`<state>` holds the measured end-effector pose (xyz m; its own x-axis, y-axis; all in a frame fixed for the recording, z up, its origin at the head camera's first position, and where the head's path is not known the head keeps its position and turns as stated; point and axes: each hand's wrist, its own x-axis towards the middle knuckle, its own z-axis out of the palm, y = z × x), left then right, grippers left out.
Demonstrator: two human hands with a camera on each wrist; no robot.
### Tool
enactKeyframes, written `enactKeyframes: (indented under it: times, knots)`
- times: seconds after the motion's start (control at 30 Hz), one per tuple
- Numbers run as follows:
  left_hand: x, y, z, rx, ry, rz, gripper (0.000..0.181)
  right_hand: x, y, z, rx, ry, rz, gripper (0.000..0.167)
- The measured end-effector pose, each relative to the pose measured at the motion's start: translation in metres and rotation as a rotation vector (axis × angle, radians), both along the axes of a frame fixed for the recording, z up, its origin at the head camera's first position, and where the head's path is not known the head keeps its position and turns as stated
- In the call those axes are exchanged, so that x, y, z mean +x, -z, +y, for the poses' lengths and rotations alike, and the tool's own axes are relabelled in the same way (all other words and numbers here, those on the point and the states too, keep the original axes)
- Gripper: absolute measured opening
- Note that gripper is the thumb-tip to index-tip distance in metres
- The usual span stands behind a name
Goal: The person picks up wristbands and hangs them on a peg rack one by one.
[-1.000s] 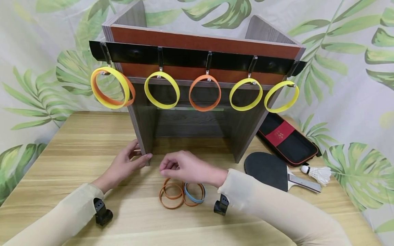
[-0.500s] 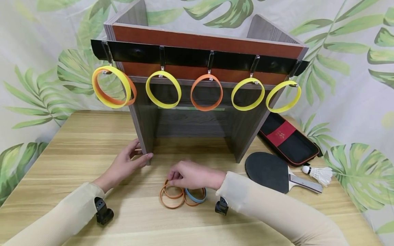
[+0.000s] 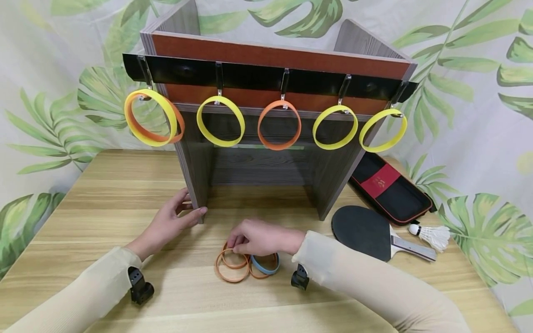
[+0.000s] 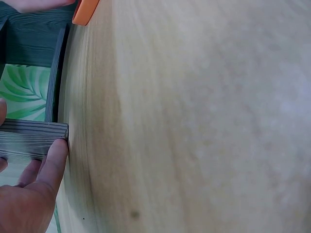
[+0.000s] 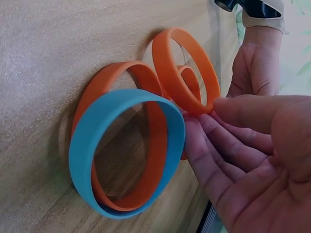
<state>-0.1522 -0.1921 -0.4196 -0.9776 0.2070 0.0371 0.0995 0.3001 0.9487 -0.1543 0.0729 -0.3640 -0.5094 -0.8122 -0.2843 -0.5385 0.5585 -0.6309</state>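
Right hand (image 3: 257, 237): fingers pinch orange ring (image 5: 164, 65), loop extending near-left. Left hand (image 3: 170, 222): fingers grip stand's left panel (image 3: 194, 171).

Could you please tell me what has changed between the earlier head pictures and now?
The right hand has moved toward the person and slightly right, to the loose bands, where it now pinches an orange band. The left hand stays at the foot of the stand's left panel; the hanging bands are as they were.
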Motion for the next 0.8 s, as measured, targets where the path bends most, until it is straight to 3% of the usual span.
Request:
enactKeyframes:
  times: [0.43,0.63,0.8]
  knots:
    - [0.0,0.0,0.001,0.002,-0.001,0.003,0.062,-0.002,-0.01,0.001,-0.006,0.001,-0.139,0.022]
    - [0.0,0.0,0.0,0.006,0.002,0.008,0.062,0.0,-0.013,0.002,-0.002,-0.016,-0.187,0.014]
    - [0.0,0.0,0.0,0.004,0.002,0.003,0.062,-0.002,-0.017,0.008,-0.047,0.034,-0.287,0.015]
